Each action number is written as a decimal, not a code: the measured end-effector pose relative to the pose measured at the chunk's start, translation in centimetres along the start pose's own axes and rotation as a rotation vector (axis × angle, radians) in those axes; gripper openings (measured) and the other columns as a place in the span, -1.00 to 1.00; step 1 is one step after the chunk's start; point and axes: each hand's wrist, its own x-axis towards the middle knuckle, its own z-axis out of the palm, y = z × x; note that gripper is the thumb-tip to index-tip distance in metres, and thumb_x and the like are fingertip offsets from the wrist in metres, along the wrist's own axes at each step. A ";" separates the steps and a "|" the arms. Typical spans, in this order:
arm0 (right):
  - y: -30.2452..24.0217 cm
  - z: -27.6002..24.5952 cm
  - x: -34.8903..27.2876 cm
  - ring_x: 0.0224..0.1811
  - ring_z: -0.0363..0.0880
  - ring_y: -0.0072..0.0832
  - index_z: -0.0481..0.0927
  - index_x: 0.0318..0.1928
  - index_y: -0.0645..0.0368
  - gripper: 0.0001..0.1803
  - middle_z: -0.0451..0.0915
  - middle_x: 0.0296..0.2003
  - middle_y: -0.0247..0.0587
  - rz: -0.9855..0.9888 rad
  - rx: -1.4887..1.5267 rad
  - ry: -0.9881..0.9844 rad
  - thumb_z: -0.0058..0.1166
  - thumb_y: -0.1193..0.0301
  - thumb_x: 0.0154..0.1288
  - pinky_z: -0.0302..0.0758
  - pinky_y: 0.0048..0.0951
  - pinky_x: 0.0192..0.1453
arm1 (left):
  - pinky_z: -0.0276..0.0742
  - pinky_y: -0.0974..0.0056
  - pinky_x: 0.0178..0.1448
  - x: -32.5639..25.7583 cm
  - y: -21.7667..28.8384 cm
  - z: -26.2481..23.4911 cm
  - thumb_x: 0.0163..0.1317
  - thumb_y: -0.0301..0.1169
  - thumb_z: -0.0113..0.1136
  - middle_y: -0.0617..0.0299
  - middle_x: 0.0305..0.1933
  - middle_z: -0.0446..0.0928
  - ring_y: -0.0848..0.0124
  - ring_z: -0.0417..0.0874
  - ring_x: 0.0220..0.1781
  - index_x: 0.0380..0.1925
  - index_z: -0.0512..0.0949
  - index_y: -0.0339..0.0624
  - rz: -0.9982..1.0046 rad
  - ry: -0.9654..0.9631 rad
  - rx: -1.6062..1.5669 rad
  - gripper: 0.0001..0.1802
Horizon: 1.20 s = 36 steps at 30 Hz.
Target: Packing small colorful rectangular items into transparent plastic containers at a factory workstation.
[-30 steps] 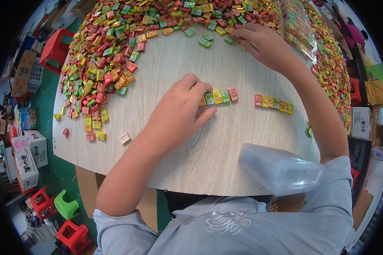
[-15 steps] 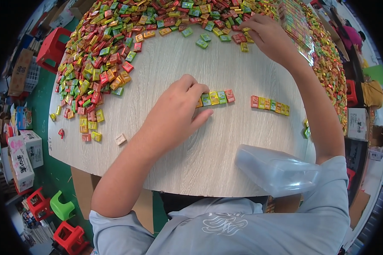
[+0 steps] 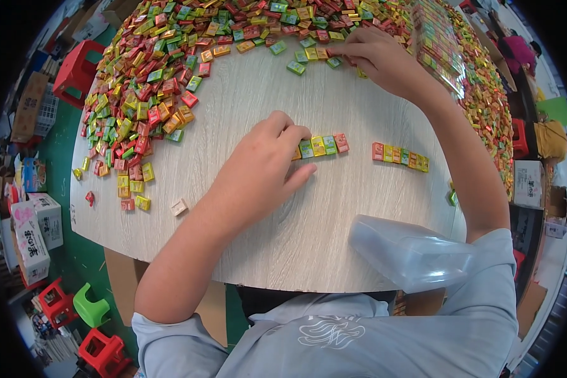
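Observation:
My left hand [image 3: 264, 157] bends over the left end of a short row of small wrapped candies [image 3: 318, 146] in the middle of the table. Its fingers curl at the far side and the thumb lies on the near side, hiding that end. Beyond it, my right hand [image 3: 381, 60] reaches to the edge of the large candy pile [image 3: 258, 28]. Its bent fingertips press against a few loose candies [image 3: 312, 53], partly covering them. A second row of candies [image 3: 401, 156] lies to the right, apart from both hands.
A clear plastic container [image 3: 409, 252] lies on its side by my right elbow. More candies [image 3: 148, 94] spread along the left. Packed clear trays [image 3: 438, 41] stand at the far right. A pale block [image 3: 179, 207] sits near my left forearm. Red stools [image 3: 79, 72] stand beyond the table [image 3: 246, 252].
My right hand has moved left and slightly nearer along the pile's edge. Several loose candies there have shifted and now sit closer together. My left hand has stayed at its row.

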 end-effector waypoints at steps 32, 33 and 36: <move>0.7 1.4 0.3 0.12 0.58 -0.17 0.61 -0.22 0.12 -0.75 0.60 -0.04 -0.20 -0.039 -0.211 0.196 0.26 0.20 0.39 0.41 -0.07 0.31 | 0.57 0.02 0.20 0.3 0.4 0.1 0.23 -0.38 0.43 -0.06 0.01 0.50 -0.03 0.61 0.07 0.05 0.56 -0.33 0.050 0.013 0.012 -0.56; 0.8 1.5 0.2 0.12 0.59 -0.17 0.61 -0.20 0.11 -0.76 0.60 -0.05 -0.20 -0.004 -0.242 0.237 0.25 0.21 0.38 0.42 -0.06 0.31 | 0.57 0.02 0.20 0.3 0.5 0.0 0.23 -0.38 0.43 -0.06 0.01 0.50 -0.03 0.61 0.07 0.05 0.56 -0.33 0.064 0.013 0.009 -0.56; 0.5 1.9 0.6 0.12 0.59 -0.18 0.61 -0.16 0.11 -0.75 0.61 -0.07 -0.21 0.063 -0.245 0.204 0.24 0.21 0.37 0.43 -0.06 0.28 | 0.57 0.02 0.19 0.2 0.6 -0.3 0.24 -0.39 0.43 -0.06 0.01 0.50 -0.03 0.62 0.06 0.06 0.56 -0.33 0.007 -0.017 -0.025 -0.57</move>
